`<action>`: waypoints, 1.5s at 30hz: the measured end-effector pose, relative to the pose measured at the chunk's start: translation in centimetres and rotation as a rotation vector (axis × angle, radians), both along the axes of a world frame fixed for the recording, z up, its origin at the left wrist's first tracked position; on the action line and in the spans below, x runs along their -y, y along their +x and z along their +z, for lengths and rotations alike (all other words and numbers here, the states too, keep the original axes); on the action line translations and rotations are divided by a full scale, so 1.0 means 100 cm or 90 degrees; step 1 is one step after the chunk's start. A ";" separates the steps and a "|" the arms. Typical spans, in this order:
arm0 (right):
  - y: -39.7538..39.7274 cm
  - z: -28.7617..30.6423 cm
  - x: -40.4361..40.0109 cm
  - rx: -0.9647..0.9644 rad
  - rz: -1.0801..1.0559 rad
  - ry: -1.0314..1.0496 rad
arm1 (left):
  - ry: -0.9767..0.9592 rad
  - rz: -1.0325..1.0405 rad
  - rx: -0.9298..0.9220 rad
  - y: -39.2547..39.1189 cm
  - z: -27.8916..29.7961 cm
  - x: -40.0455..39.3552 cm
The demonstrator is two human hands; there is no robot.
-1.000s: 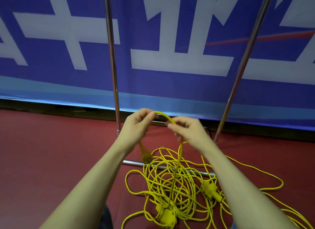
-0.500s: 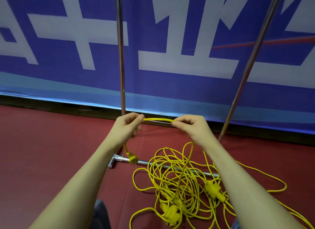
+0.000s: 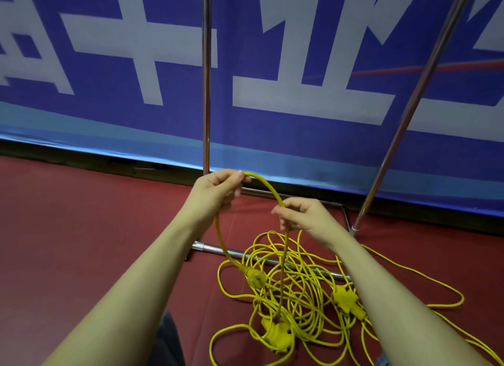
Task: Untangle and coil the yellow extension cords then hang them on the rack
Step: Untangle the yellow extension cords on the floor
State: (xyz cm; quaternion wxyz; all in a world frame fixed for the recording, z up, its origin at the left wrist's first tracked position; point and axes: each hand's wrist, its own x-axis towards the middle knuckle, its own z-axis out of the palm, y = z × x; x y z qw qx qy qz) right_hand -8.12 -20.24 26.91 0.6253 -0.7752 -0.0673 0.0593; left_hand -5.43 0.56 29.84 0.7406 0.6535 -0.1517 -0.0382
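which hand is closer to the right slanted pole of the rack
Right. The right hand pinches the yellow cord just left of the slanted pole; the left hand holds the cord farther left, by the upright pole.

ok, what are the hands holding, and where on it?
Both pinch one yellow extension cord near its plug end: left hand above the dangling plug, right hand further along.

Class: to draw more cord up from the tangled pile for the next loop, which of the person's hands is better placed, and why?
The right hand: the cord it pinches drops straight into the pile. The left hand grips the plug end.
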 end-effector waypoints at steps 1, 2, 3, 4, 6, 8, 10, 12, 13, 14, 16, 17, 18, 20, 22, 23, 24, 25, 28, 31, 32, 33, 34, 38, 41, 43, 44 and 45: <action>-0.001 -0.006 0.002 -0.024 0.017 -0.024 | -0.019 0.005 -0.007 0.000 0.000 -0.002; -0.002 -0.011 0.004 -0.045 0.030 -0.042 | -0.030 0.012 -0.012 0.001 0.000 -0.004; -0.003 -0.016 0.005 -0.059 0.031 -0.042 | -0.033 0.017 -0.014 0.001 0.001 -0.006; -0.002 -0.019 0.006 -0.063 0.020 -0.022 | -0.024 0.022 -0.015 0.002 0.001 -0.009; 0.000 -0.019 0.005 -0.043 -0.035 0.043 | 0.023 0.020 -0.014 0.002 0.002 -0.017; 0.002 -0.009 0.005 -0.003 -0.099 0.063 | 0.098 0.017 -0.010 0.003 0.001 -0.023; 0.003 0.004 0.005 0.053 -0.128 0.011 | 0.157 0.007 -0.014 0.002 -0.001 -0.025; -0.001 0.018 -0.002 0.108 -0.096 -0.055 | 0.194 -0.025 -0.002 -0.001 -0.003 -0.024; -0.004 0.025 -0.007 0.126 -0.073 -0.078 | 0.216 -0.051 0.010 -0.002 -0.003 -0.021; -0.006 0.031 -0.012 0.135 -0.058 -0.091 | 0.240 -0.077 0.022 -0.004 -0.003 -0.018; -0.007 0.036 -0.018 0.148 -0.060 -0.098 | 0.256 -0.106 0.042 -0.006 -0.003 -0.012; -0.005 0.036 -0.019 0.149 -0.061 -0.089 | 0.242 -0.102 0.046 -0.005 -0.002 -0.011; -0.003 0.035 -0.020 0.143 -0.056 -0.072 | 0.219 -0.089 0.046 -0.004 -0.002 -0.009; 0.000 0.027 -0.020 0.113 -0.018 -0.031 | 0.159 -0.053 0.045 -0.001 0.000 -0.008; 0.002 0.012 -0.017 0.083 0.025 -0.023 | 0.110 -0.028 0.044 0.000 0.000 -0.008; 0.002 0.004 -0.016 0.069 0.037 -0.034 | 0.093 -0.022 0.042 0.000 0.000 -0.009; 0.002 -0.004 -0.014 0.055 0.044 -0.046 | 0.080 -0.018 0.036 0.000 -0.001 -0.011; 0.002 -0.011 -0.011 0.038 0.049 -0.051 | 0.068 -0.018 0.030 0.000 -0.002 -0.013; 0.001 -0.026 -0.002 -0.007 0.061 -0.070 | 0.032 -0.021 0.018 0.000 -0.006 -0.019; -0.002 -0.032 0.002 -0.055 0.028 -0.007 | 0.030 -0.023 -0.006 0.001 -0.007 -0.021; -0.002 -0.032 0.004 -0.052 0.000 0.034 | 0.050 -0.023 -0.014 0.002 -0.007 -0.022; -0.001 -0.030 0.005 -0.044 -0.029 0.077 | 0.079 -0.026 -0.023 0.002 -0.008 -0.024; 0.000 -0.027 0.006 -0.037 -0.053 0.125 | 0.112 -0.034 -0.035 0.002 -0.008 -0.026; 0.003 0.000 0.006 0.012 -0.081 0.153 | 0.181 -0.078 -0.082 0.000 -0.008 -0.027; 0.000 0.023 -0.008 0.065 -0.079 0.046 | 0.167 -0.111 -0.060 -0.002 -0.005 -0.022; -0.002 0.032 -0.019 0.100 -0.084 0.015 | 0.160 -0.136 -0.036 -0.004 -0.001 -0.017; -0.002 0.034 -0.023 0.110 -0.082 0.019 | 0.150 -0.139 -0.024 -0.005 0.001 -0.015; -0.001 0.035 -0.026 0.112 -0.076 0.033 | 0.130 -0.131 -0.015 -0.005 0.001 -0.013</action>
